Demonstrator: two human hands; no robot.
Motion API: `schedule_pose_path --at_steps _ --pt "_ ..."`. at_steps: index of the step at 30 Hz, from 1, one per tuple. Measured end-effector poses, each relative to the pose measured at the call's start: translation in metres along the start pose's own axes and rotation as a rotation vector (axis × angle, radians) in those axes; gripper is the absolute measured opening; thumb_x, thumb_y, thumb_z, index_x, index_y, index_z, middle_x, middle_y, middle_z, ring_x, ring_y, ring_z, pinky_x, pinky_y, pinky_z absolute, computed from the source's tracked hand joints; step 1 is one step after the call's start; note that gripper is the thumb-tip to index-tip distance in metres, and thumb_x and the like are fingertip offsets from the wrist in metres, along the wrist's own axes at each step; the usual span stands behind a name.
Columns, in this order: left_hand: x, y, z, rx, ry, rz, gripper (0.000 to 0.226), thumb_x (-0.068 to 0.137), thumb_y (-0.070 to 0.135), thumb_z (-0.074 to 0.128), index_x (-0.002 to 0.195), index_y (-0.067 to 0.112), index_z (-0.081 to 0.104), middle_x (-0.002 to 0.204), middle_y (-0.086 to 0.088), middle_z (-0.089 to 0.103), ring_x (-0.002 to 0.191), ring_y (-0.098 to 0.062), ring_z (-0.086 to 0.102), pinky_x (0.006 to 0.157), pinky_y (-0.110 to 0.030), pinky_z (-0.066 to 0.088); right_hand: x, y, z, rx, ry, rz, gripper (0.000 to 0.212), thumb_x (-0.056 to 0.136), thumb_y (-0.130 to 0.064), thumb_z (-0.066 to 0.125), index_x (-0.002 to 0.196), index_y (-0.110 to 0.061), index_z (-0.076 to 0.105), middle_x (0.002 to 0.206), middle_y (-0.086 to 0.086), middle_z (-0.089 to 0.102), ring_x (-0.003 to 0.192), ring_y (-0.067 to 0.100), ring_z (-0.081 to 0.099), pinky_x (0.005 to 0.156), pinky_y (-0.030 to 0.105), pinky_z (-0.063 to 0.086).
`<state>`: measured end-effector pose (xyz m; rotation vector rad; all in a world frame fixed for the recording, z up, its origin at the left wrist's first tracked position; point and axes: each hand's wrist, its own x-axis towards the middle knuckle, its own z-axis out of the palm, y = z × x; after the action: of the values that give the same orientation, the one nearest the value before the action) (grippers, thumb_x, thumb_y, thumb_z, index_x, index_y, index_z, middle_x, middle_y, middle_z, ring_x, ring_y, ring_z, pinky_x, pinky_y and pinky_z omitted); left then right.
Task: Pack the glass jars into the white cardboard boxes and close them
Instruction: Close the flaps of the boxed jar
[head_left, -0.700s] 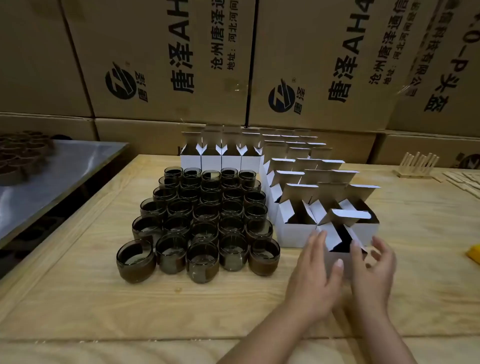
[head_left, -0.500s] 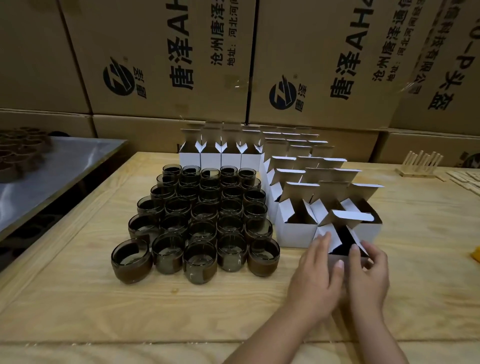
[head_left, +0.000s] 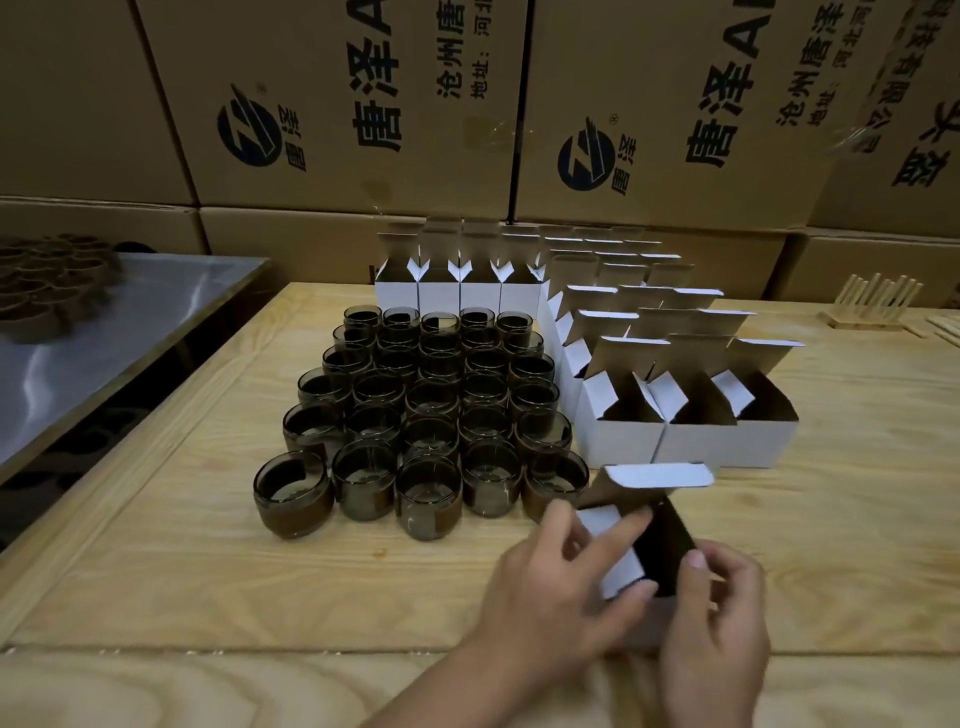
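Several dark glass jars (head_left: 431, 410) with brown bands stand packed in rows on the wooden table (head_left: 208, 561). To their right stand several open white cardboard boxes (head_left: 675, 415) with flaps up. One open white box (head_left: 657, 478) sits nearer me, apart from the rows, between both hands. My left hand (head_left: 566, 587) grips its left side, fingers on a side flap. My right hand (head_left: 719, 618) grips its right side, thumb at the rim. The box's inside looks dark; whether a jar is in it I cannot tell.
Large printed brown cartons (head_left: 467, 104) form a wall behind the table. A metal table (head_left: 130, 322) on the left carries brown cardboard rings (head_left: 47, 280). Wooden sticks and a small rack (head_left: 872, 306) lie at the far right.
The box has been pulled out of the front row toward me. Both hands came back with it and now grip its sides; earlier they were just reaching around it.
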<state>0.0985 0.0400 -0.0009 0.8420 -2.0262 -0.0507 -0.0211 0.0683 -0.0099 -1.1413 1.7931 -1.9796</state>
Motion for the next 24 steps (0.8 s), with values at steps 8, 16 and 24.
schedule_pose_path --at_steps 8,16,24 --pt "-0.022 -0.047 -0.053 0.055 0.032 0.020 0.031 0.086 0.030 0.056 0.113 0.014 0.060 0.092 -0.010 0.059 0.065 -0.012 0.058 0.047 -0.025 0.050 -0.036 -0.008 0.034 0.052 -0.212 -0.060 0.012 0.084 -0.041 0.046 0.086 -0.031 0.052 0.081 -0.007 0.060 0.077 0.001 0.057 0.059 0.007 0.040" --pt "-0.026 -0.067 -0.062 -0.127 0.149 -0.103 0.029 0.084 0.024 0.046 0.111 0.014 0.048 0.128 0.000 0.047 0.092 -0.006 0.057 0.067 -0.031 0.054 -0.013 -0.005 0.034 0.137 -0.408 -0.003 0.041 0.082 -0.025 0.040 0.110 -0.055 0.044 0.100 -0.030 0.057 0.073 0.003 0.060 0.060 0.027 0.051" --pt "-0.029 -0.076 -0.069 -0.221 0.072 -0.097 0.036 0.081 0.020 0.038 0.113 0.013 0.052 0.112 0.001 0.059 0.101 -0.007 0.058 0.076 -0.021 0.049 0.033 -0.008 0.026 0.046 -0.801 -0.181 0.059 0.065 -0.008 0.041 0.101 -0.051 0.060 0.123 -0.026 0.051 0.124 0.001 0.043 0.098 0.033 0.039"
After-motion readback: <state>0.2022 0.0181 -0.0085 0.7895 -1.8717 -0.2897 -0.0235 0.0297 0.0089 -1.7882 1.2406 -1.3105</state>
